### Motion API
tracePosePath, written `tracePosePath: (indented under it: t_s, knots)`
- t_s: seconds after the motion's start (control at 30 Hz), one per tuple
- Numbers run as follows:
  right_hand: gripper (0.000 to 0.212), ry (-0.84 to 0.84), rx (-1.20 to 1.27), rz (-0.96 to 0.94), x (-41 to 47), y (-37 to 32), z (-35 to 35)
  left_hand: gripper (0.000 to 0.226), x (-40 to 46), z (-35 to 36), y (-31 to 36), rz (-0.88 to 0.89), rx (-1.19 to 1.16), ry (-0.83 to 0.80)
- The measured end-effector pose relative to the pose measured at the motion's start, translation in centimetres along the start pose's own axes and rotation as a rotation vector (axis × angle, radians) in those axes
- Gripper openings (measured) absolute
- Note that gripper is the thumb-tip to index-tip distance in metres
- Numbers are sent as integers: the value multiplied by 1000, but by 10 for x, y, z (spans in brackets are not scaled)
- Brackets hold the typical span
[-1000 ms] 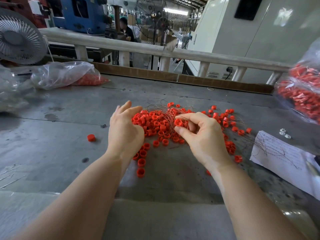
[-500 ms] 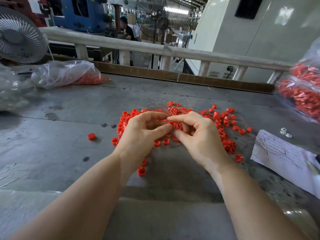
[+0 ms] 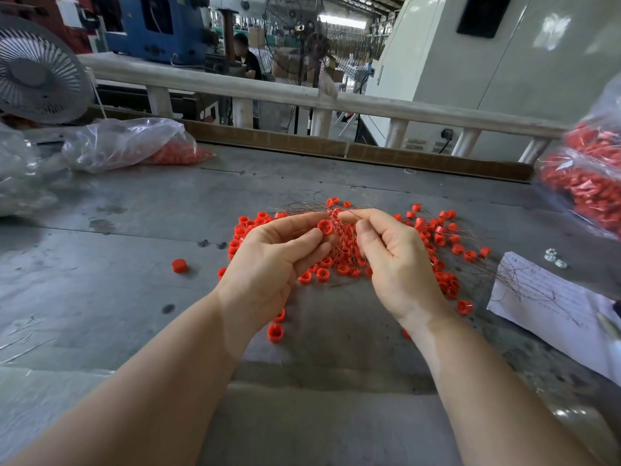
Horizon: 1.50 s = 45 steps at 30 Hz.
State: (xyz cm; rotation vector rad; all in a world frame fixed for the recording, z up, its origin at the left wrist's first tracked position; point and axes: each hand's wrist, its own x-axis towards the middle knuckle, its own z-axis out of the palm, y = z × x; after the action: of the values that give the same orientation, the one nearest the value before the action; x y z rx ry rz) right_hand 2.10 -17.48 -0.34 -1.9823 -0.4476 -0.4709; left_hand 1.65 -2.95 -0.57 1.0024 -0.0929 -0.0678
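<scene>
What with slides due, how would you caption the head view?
Left hand pinches a red cap, right hand thin wire, over scattered caps on a grey table.

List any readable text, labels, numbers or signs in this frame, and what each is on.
No text here can be read.
Sheet of paper at the right: faint handwritten lines, too blurred to read.
White notice at top left in the background: too small to read.
Red caps and clear bags: no print shows on them.
</scene>
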Motion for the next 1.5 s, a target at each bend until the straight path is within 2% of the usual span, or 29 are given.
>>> tracePosePath:
  t_s: [0.2,0.43,0.97,1.37,1.5]
  knots:
    - [19,31,74,0,-2,-3,0,33,0,-1,-1,20,1,-13]
    - [17,43,93,5,0,-2,-1,17,-1,0,-2,23,-21,-23]
    - [30,113,117,-3,2,-2,-5,19,-1,-3,-1,64,-31,-59]
    - [20,141,133,-18,2,2,-5,19,-1,-3,0,74,-23,-79]
    - [19,132,142,-60,2,-1,-4,19,-1,-3,-1,64,43,-76]
